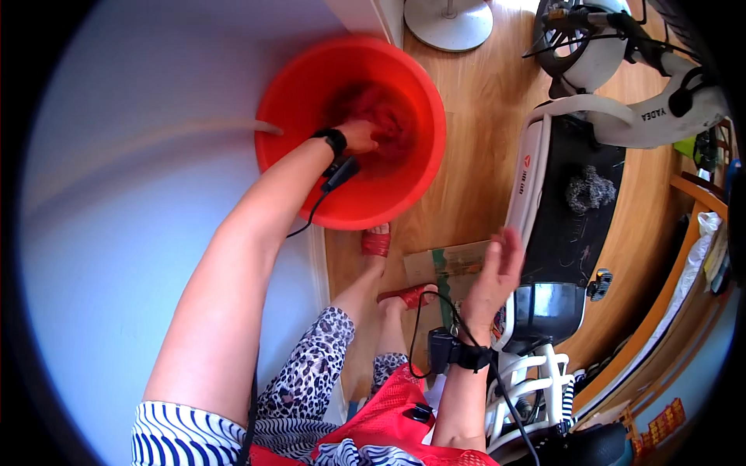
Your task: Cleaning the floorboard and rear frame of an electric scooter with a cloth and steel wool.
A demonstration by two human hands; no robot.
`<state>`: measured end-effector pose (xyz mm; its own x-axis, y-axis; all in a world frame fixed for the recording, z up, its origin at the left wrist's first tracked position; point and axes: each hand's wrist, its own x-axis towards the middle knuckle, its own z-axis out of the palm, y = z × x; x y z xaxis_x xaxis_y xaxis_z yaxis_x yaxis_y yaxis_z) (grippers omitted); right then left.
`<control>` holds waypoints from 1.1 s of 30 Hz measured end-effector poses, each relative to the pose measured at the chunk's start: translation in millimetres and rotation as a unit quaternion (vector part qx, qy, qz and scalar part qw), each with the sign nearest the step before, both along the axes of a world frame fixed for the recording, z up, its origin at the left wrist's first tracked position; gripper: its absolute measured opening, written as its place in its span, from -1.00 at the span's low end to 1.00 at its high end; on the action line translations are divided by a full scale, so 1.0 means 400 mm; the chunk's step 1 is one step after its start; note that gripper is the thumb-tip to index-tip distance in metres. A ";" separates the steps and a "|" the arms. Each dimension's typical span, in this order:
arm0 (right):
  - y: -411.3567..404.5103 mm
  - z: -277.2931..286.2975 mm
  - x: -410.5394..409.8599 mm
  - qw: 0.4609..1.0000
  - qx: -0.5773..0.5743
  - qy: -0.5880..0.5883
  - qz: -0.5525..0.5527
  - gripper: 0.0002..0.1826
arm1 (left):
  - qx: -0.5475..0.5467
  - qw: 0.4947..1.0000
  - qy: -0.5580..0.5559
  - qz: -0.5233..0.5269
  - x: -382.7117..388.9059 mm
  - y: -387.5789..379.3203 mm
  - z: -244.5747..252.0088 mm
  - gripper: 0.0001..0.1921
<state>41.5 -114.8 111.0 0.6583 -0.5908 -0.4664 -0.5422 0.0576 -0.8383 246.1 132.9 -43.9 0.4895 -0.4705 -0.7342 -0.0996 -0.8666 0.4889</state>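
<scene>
My left hand (356, 137) reaches into a large red plastic tub (428, 175), its fingers pointing at a dark red, crumpled mass (396, 125) at the bottom. This looks like wet cloth, but water and shadow blur it. Whether the fingertips grip it is hidden. A black strap with a small cabled device (341, 173) sits at the left wrist. My right hand (496, 278) is raised beside the electric scooter, slightly blurred, thumb apart from the fingers and nothing in it. Another strapped device (446, 349) is on the right wrist.
A Yadea electric scooter (647, 119) stands at right, a steel-wool-like scourer (590, 189) on its black footboard. A hose-like pale tube (268, 127) enters the tub's left rim. Flattened cardboard (419, 268) lies by my red slippers (376, 243). A round metal base (449, 26) stands behind.
</scene>
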 end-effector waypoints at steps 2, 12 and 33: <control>0.037 -0.043 0.000 0.985 0.097 0.057 0.128 -0.50 | -0.036 0.999 0.001 -0.019 -0.007 -0.006 -0.078 -0.53; 0.219 -0.200 0.029 0.908 0.415 0.018 -0.057 -0.68 | 0.098 0.971 0.129 -0.176 -0.022 -0.082 -0.119 -0.40; 0.034 -0.102 -0.174 0.992 0.098 0.050 0.060 -0.62 | 0.054 0.916 0.301 -0.262 -0.296 -0.199 -0.163 -0.52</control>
